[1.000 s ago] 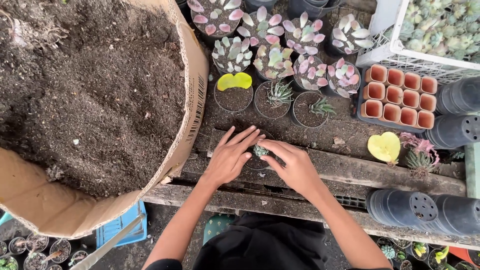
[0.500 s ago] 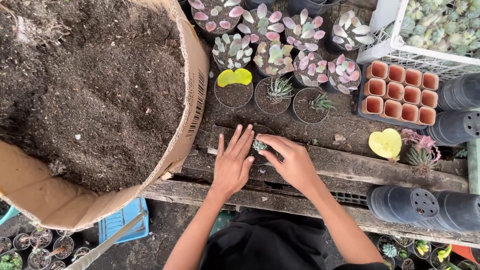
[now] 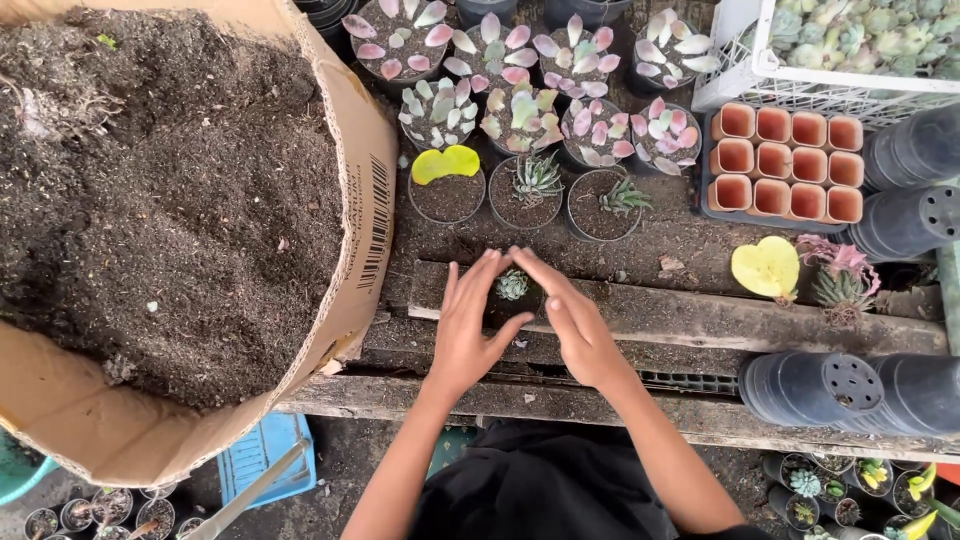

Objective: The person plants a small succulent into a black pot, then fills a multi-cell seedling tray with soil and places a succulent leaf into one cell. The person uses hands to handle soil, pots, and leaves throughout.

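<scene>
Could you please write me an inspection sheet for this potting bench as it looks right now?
Surface: weathered wooden plank bench, dusted with soil.
Job's things: small black pot with a pale green rosette succulent, cupped between both hands.
Clutter: large cardboard box of dark potting soil on the left; pink-and-green succulents in round pots behind; tray of small terracotta pots; stacks of black plastic pots lying on their sides; yellow heart-shaped leaf.
Hands: left hand and right hand curved around the pot, fingertips meeting above it.
Cables: nothing seen.
Surroundings: white wire crate of pale succulents at top right; blue crate under the bench.
</scene>
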